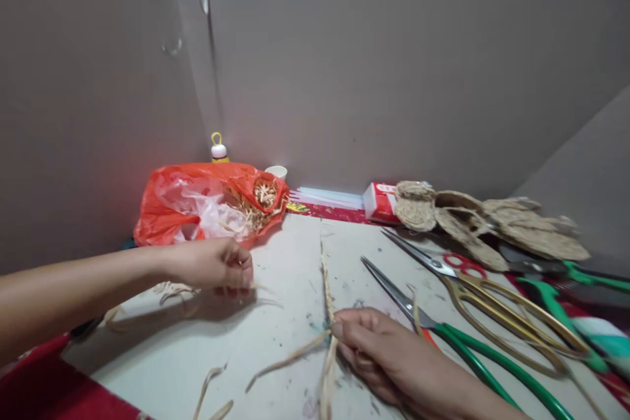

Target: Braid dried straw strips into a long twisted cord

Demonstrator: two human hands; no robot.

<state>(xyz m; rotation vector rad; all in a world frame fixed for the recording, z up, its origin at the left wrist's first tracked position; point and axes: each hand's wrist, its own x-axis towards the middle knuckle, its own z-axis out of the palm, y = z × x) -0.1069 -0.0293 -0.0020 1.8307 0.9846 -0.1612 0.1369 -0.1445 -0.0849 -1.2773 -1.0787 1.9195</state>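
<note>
My right hand (377, 348) pinches a narrow straw braid (327, 282) between thumb and fingers. The braid runs away from me along the white board, and loose straw ends (288, 359) spread from the pinch point to the left and toward me. Raised over the board's left side, my left hand (216, 267) has its fingers closed. A thin pale straw strand (266, 289) trails from its fingertips, blurred. Beside my right hand lie green-handled scissors (438, 325), blades pointing away. More straw pieces (209, 387) are scattered near the front.
A red plastic bag (197, 177) with straw clippings stands back left, near a white cup (276, 172) and a yellow-looped bottle (219, 149). Right of the board (290, 262) lie gold-handled scissors (492, 302), woven straw soles (462, 223) and a red-white box (380, 202). Grey walls close the back.
</note>
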